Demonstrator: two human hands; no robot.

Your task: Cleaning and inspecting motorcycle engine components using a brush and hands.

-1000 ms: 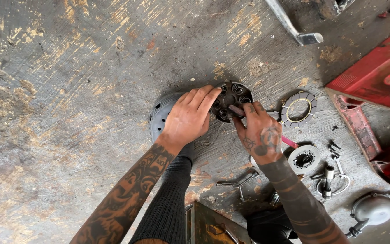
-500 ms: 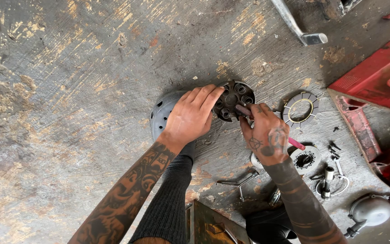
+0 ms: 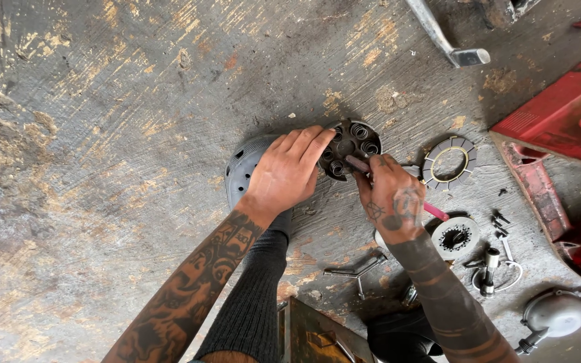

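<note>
At frame centre, the left hand [image 3: 289, 169] lies flat over the clutch assembly [image 3: 351, 144], hiding most of its drum. The right hand [image 3: 390, 195] clenches a pink-handled screwdriver [image 3: 434, 212], its tip hidden among the springs.

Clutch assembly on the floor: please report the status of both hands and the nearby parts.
Left hand flat on clutch assembly, steadying. Right hand grips pink-handled tool, tip at the hub. Friction plate loose beside it, apart.

Dark grey clutch assembly [image 3: 351, 144], pink-handled screwdriver [image 3: 435, 212], red metal frame [image 3: 553, 128]
</note>
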